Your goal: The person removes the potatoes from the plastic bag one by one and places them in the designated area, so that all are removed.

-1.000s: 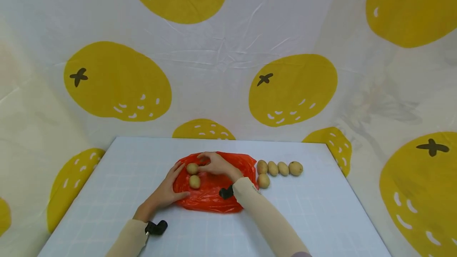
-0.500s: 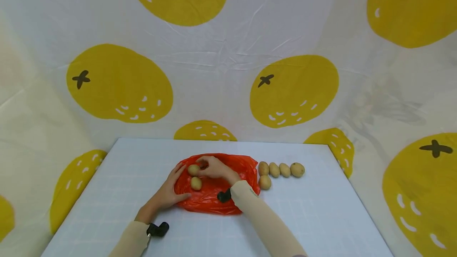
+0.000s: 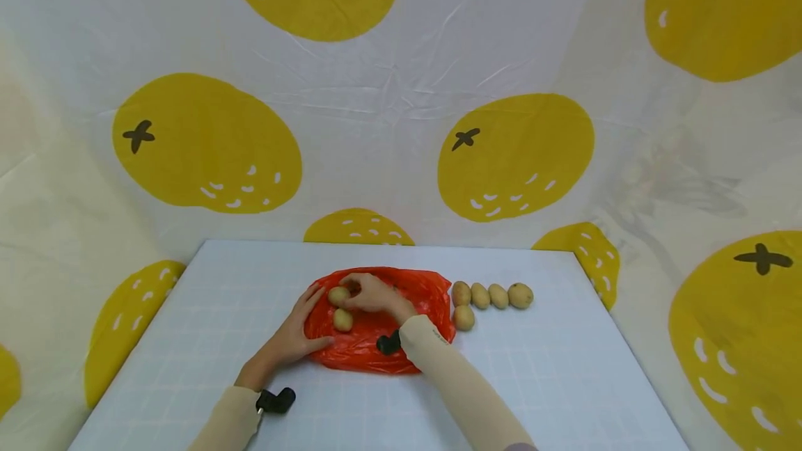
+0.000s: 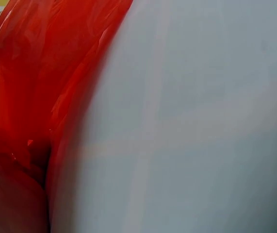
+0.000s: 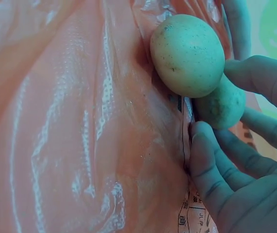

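Observation:
A crumpled red plastic bag (image 3: 401, 353) lies flat on the white table, with two potatoes on it. My right hand (image 3: 374, 294) reaches over the bag and holds the far potato (image 3: 339, 296) between thumb and fingers; the right wrist view shows this potato (image 5: 223, 102) among the fingers. Right beside it sits the near potato (image 3: 342, 320), which partly covers it in the right wrist view. My left hand (image 3: 290, 336) rests at the bag's left edge, fingers spread and thumb over the plastic. Red film (image 4: 41, 63) fills the left part of the left wrist view.
Right of the bag, several potatoes (image 3: 498, 296) stand in a row, with another potato (image 3: 464, 317) in front of the row's left end. The table (image 3: 551, 381) ends at a hanging cloth (image 3: 388, 159) printed with yellow fruit.
My right fingers have closed in on the far potato and now hold it. The left hand stays where it was.

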A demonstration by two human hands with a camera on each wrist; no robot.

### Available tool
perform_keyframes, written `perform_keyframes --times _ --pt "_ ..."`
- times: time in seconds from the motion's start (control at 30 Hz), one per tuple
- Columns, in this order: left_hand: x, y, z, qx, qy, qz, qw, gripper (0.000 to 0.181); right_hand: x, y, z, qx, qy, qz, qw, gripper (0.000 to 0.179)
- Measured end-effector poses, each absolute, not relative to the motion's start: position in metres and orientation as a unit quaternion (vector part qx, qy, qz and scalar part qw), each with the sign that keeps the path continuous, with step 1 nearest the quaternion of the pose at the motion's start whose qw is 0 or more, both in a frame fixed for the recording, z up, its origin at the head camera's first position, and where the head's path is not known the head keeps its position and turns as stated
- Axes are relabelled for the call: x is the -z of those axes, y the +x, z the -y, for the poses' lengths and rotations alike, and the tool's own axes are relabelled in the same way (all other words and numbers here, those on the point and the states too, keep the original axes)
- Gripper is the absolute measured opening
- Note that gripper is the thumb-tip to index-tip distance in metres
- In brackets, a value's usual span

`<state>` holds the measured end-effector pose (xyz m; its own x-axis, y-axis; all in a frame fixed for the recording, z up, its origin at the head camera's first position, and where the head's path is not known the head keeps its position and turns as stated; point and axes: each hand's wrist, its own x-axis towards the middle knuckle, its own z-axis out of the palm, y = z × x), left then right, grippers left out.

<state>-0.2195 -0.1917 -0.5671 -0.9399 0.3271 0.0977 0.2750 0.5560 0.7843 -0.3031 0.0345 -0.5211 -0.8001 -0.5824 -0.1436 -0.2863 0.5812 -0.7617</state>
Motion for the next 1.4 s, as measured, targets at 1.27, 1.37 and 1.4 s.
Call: perform_keyframes --times 1.27,1.37,1.4 --pt "0.57 -0.221 0.193 -0.438 0.183 -0.88 0.015 0.107 0.521 -0.308 -0.03 0.435 -0.252 -0.844 0.189 0.036" --pt "0.569 -0.221 0.193 -0.443 0.18 -0.878 0.016 0.107 0.518 -0.308 -0.031 0.451 -0.248 -0.835 0.196 0.036" --pt "0.569 -0.221 0.193 -0.445 0.18 -0.877 0.016 0.107 0.518 -0.308 -0.031 0.451 -0.248 -0.835 0.196 0.036"
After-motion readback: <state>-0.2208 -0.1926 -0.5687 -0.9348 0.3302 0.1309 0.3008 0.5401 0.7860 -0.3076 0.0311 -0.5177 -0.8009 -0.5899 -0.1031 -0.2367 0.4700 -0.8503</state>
